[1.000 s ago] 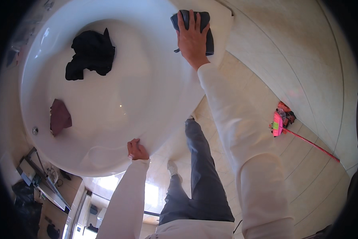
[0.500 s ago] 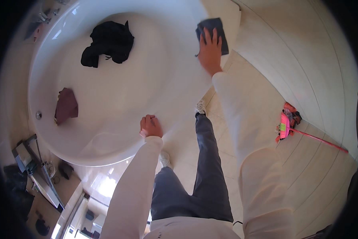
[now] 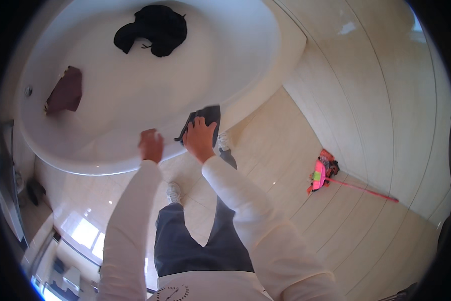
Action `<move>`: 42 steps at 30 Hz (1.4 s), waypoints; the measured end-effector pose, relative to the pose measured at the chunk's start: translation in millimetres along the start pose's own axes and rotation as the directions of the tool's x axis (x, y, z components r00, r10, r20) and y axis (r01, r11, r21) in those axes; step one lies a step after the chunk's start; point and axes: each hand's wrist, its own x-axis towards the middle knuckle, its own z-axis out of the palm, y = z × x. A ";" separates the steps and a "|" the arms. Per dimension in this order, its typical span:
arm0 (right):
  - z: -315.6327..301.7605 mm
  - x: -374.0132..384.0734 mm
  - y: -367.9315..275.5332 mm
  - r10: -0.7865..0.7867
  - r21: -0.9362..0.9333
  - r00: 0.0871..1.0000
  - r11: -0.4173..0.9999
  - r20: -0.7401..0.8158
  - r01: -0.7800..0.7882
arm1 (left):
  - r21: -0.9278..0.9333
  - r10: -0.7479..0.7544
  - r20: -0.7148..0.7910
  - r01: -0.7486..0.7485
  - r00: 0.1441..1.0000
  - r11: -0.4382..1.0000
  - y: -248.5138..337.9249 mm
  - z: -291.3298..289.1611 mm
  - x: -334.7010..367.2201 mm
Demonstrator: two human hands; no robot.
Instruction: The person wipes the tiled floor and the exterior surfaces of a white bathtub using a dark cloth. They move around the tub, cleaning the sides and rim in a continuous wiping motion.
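My right hand [image 3: 199, 138] presses a dark grey cloth [image 3: 213, 114] against the near rim of the white bathtub [image 3: 110, 159], its fingers bent over it. To its left my left hand [image 3: 151, 145] is curled closed over the rim, slightly smeared by motion; whatever may lie inside its fingers is hidden. Inside the tub a crumpled black cloth or garment [image 3: 161, 29] lies at the far side. A folded maroon cloth [image 3: 67, 92] with a light patterned edge rests at the tub's left end.
A round metal drain fitting [image 3: 28, 91] is set in the tub's left wall. On the tiled floor to the right lies a pink broom head [image 3: 319, 175] with a red handle [image 3: 368, 190], against reddish litter. My shoes [image 3: 173, 192] stand close to the tub. A tiled wall [image 3: 371, 95] rises at right.
My right hand has brought the grey cloth along the rim from the far right corner toward me, near my left hand. The view has shifted; my left hand stays curled at the rim.
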 end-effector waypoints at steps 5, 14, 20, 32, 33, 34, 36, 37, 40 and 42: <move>-10.5 20.1 80.5 -0.222 0.123 0.953 0.960 -0.207 0.251 | -0.001 -0.153 0.087 0.153 0.984 0.988 -58.6 -26.1 -15.8; -32.6 184.0 289.7 -0.299 -0.129 0.949 0.950 -0.105 0.285 | -0.118 -0.030 0.127 0.045 0.991 0.992 -65.9 -35.5 -28.1; -20.7 221.8 304.4 -0.342 -0.295 0.932 0.884 0.119 0.363 | -0.089 0.021 0.179 -0.005 0.984 0.996 -60.5 -36.3 -47.7; -24.2 200.7 298.5 -0.277 -0.349 0.955 0.889 0.101 0.295 | -0.101 0.065 0.118 -0.053 0.991 0.993 -46.0 -35.7 -29.3; -22.6 194.5 293.2 -0.255 -0.333 0.963 0.904 0.089 0.270 | -0.104 0.068 0.111 -0.056 0.992 0.993 -43.2 -35.7 -22.3; -24.5 193.3 289.2 -0.227 -0.319 0.971 0.917 0.071 0.237 | -0.109 0.078 0.100 -0.067 0.992 0.992 -36.9 -36.1 -7.9; -27.5 179.1 264.6 -0.151 -0.275 0.984 0.946 0.097 0.172 | -0.143 0.040 0.078 -0.028 0.996 0.989 -28.5 -39.4 2.3; -27.3 170.8 245.7 -0.150 -0.236 0.986 0.958 0.078 0.165 | -0.156 0.027 0.054 -0.019 0.998 0.988 -30.6 -40.6 2.7; -16.0 123.1 189.1 -0.146 -0.084 0.986 0.987 -0.079 0.140 | -0.198 -0.009 -0.028 0.003 1.000 0.980 -27.3 -38.8 -3.8; -6.7 84.4 144.2 -0.141 0.037 0.987 0.989 -0.082 0.145 | -0.201 -0.091 -0.005 0.088 0.996 0.976 -19.0 -31.4 -18.2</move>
